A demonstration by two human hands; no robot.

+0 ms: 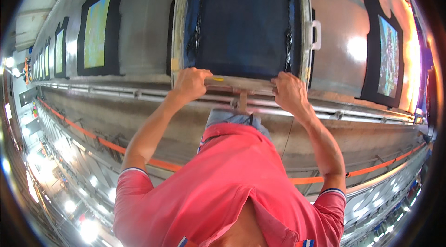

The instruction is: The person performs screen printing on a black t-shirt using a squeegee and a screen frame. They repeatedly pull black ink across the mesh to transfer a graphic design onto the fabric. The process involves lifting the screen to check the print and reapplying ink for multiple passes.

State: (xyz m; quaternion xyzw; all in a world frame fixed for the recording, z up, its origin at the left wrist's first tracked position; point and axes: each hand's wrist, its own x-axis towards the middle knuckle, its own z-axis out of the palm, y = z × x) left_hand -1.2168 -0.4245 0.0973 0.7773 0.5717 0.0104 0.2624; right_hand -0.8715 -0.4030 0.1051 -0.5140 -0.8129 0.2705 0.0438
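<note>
Holding the screen frame [305,33] square and level seems the way to do this well: both hands should bear evenly so that neither corner swings out, with fingers off the dark mesh [239,19]. The left hand [191,84] is curled around the near edge by its left corner; the right hand [290,91] grips that edge by the right corner. The frame stretches away ahead of and between them, over the long grey table [146,28], though from here I can't tell whether it touches down. Black garment pieces [98,33] lie well apart on either side.
</note>
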